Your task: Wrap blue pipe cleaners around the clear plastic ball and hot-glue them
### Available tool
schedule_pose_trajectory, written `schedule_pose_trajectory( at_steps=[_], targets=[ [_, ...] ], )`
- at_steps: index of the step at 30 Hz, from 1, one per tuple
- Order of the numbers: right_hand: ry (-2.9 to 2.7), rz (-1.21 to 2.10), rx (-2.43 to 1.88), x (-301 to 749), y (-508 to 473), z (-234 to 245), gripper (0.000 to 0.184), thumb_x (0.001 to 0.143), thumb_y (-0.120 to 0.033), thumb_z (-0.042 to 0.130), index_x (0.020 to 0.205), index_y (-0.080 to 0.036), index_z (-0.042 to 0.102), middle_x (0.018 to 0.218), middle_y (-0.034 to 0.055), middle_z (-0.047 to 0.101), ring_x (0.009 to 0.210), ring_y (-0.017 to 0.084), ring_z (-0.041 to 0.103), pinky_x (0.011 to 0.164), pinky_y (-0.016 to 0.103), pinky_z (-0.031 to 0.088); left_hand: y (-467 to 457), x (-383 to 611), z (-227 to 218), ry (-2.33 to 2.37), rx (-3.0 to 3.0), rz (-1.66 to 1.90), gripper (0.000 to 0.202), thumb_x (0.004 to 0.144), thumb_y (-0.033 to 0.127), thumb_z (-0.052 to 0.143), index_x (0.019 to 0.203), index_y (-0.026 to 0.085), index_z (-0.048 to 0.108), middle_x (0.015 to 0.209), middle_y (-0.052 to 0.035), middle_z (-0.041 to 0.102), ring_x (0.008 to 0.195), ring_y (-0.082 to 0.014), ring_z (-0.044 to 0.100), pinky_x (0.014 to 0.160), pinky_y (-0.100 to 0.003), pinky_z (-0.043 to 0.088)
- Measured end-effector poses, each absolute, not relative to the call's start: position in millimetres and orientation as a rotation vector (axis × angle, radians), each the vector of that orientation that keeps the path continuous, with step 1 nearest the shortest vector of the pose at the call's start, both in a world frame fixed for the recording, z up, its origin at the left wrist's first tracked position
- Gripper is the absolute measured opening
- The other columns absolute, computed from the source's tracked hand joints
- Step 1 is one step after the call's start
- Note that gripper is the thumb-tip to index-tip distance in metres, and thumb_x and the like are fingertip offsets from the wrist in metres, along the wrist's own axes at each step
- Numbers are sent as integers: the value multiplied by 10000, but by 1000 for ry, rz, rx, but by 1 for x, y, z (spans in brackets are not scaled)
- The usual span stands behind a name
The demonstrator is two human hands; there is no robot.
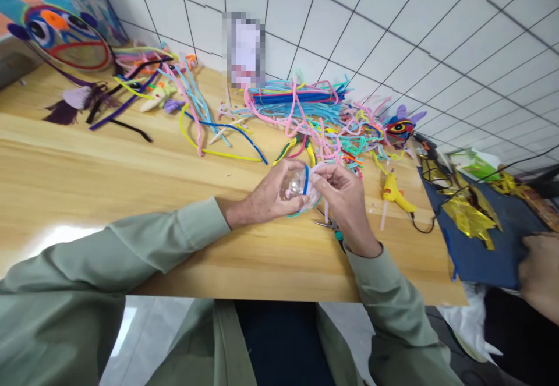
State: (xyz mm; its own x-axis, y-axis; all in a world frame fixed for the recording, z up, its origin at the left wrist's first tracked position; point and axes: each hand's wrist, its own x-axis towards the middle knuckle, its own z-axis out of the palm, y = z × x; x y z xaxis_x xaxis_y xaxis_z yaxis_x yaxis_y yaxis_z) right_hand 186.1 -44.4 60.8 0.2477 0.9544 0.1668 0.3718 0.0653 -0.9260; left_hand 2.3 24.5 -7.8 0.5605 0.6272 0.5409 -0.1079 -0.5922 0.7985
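Observation:
My left hand is closed around a small clear plastic ball above the wooden table. A blue pipe cleaner curves over the ball. My right hand pinches a pink pipe cleaner against the ball's right side. Both hands touch at the ball. Small scissors lie on the table just under my right wrist.
A big heap of coloured pipe cleaners lies behind my hands. A yellow glue gun rests to the right. Dark blue sheet with gold foil sits at the right edge, another person's hand on it. Finished craft figures stand back left.

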Motion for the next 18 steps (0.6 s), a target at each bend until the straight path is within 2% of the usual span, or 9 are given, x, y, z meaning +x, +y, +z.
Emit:
schedule_pose_trajectory(
  at_steps=[4,10,18],
  targets=[
    [-1295,765,-1479,188,-44,62,229,838,-454,828,938,-256,767,805,-5,726,693,166,622,640,315,513,25,3,-9,419,1937,1103,578,923,398,797,1414,245,533,1411,-141,656,1318,-335,661,1125,-506,573],
    [-1282,710,-1475,184,-43,62,200,802,-374,849,950,-251,794,702,-60,558,615,120,483,568,274,395,27,3,-9,390,1958,1101,578,932,377,781,1430,234,523,1436,-152,636,1374,-336,639,1188,-521,550],
    [-1287,713,-1483,182,-41,60,134,805,-354,767,881,-264,704,722,-45,568,639,140,500,596,299,422,26,3,-9,385,1943,1103,574,921,392,795,1409,249,528,1417,-145,646,1344,-335,650,1165,-521,555]
  ],
)
